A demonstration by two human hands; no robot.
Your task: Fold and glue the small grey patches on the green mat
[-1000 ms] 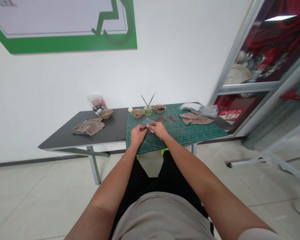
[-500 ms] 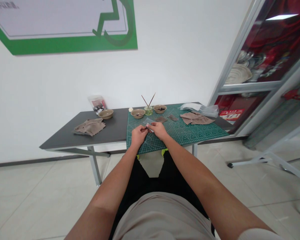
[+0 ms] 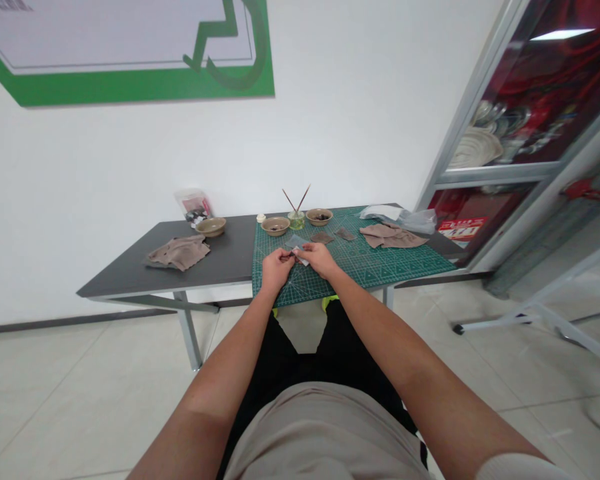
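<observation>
My left hand (image 3: 276,268) and my right hand (image 3: 318,259) meet over the front of the green cutting mat (image 3: 380,267). Their fingertips are pinched together around something small. A small whitish piece (image 3: 303,261) sticks out under the fingers of my right hand. What my left fingers pinch looks dark, too small to make out. Just behind the hands lies a thin grey-blue sheet (image 3: 296,241). Two small brownish-grey pieces (image 3: 321,237) rest to its right on the mat.
Behind the hands stand a tan bowl (image 3: 275,227), a glass jar (image 3: 297,221) with two thin sticks and another bowl (image 3: 319,217) with dark bits. Brown cloths (image 3: 180,253) lie on both sides. A third bowl (image 3: 211,227), a plastic pouch (image 3: 193,205) and clear plastic bags (image 3: 417,221) stand near the wall.
Both hands stay pinched together in nearly the same spot, with only slight finger movement. The whole view has shifted very slightly.
</observation>
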